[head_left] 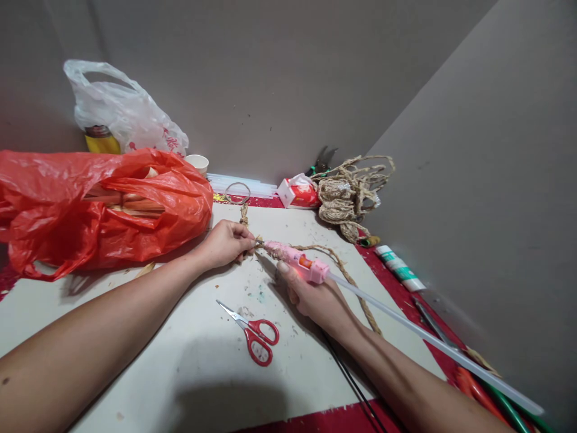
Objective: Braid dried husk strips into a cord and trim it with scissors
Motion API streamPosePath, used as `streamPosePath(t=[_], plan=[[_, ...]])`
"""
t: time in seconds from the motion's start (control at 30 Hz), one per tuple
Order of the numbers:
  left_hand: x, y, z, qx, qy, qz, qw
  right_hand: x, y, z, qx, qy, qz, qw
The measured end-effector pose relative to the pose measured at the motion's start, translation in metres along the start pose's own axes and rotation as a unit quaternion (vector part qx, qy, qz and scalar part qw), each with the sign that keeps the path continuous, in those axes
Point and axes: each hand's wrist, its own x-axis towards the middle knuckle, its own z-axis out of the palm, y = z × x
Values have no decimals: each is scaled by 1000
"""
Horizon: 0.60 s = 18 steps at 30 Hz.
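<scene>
My right hand (318, 300) grips a pink hot glue gun (295, 260) with a long translucent glue stick (419, 331) running out of its back. Its nozzle reaches the fingertips of my left hand (228, 243), which pinches a straw rope piece (258, 242), partly hidden by the fingers. A knotted straw cord (244, 215) rises just beyond that hand, below a thin ring (237, 193). To the right, a twisted straw rope (345, 273) curves toward my right forearm. Red-handled scissors (259, 340) lie slightly open between my arms.
A red plastic bag (180, 180) of dry stalks fills the left side. Behind stand a white bag (121, 108) and paper cup (197, 162). Glue sticks (243, 185), a tissue pack (301, 191) and rope bundles (347, 198) line the back. A green-and-white roll (401, 269) lies right.
</scene>
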Motion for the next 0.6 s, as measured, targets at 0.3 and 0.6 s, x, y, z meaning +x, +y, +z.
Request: streamPosePath(t=[0.3, 0.6], plan=[[0, -3, -1, -1, -4, 1, 1000, 3, 7, -1, -10, 1, 22, 1000], [-1, 2, 1, -10, 3, -16, 1000, 4, 13, -2, 53, 1, 105, 993]])
